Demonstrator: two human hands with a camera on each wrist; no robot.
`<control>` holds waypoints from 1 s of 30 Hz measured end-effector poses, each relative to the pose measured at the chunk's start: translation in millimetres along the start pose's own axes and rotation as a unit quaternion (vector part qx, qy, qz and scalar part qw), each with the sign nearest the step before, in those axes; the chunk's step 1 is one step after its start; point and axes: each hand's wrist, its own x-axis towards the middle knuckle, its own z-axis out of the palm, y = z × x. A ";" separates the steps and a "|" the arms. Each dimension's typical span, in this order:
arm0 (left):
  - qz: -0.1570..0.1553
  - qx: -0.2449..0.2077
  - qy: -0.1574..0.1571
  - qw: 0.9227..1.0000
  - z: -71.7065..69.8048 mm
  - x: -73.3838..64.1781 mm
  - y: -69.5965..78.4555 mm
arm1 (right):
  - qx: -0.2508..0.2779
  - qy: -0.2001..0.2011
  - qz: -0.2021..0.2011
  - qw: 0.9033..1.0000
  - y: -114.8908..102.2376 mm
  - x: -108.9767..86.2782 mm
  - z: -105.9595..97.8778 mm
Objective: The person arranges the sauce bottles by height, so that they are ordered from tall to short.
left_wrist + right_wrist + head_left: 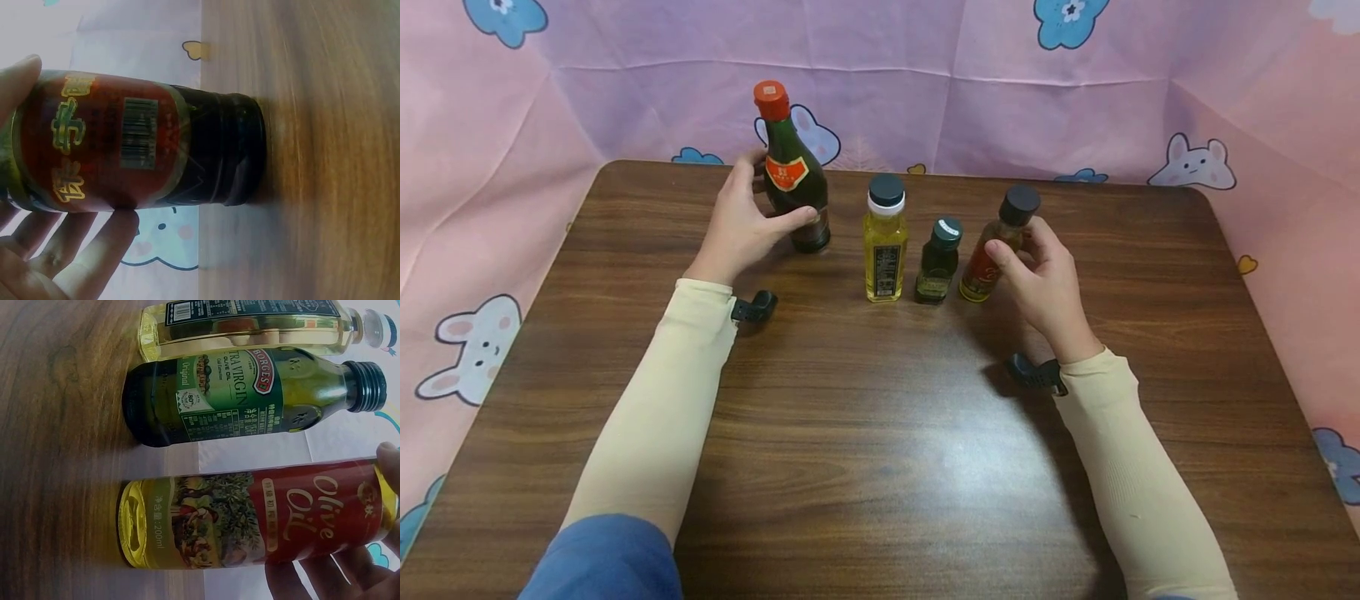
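Pink and lilac cloth (887, 42), printed with rabbits (1192, 164) and flowers (1070, 21), round the back and sides of a brown wood-grain table (850, 500), a patch of glare on its near part. Tall dark bottle (797, 171), red-capped, tilted, gripped by the left hand (741, 223) left of centre near the far edge; yellow oil bottle (885, 250), upright, to its right. Red-labelled bottle (981, 271), leaning, held by the curled right hand (1048, 283); small green bottle (936, 267), upright between it and the yellow one.
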 end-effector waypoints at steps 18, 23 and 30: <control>0.012 -0.055 0.045 0.997 -6.3 -21.1 18.2 | 0.004 -0.003 0.004 1.000 -3.2 -0.5 -0.4; 0.043 -0.043 0.055 0.997 -10.8 -32.7 28.5 | 0.001 -0.001 0.005 1.000 -4.3 -0.7 -1.5; 0.085 -0.037 0.088 0.992 -12.6 -50.2 49.4 | 0.000 -0.005 0.005 1.000 -5.8 -1.2 -0.4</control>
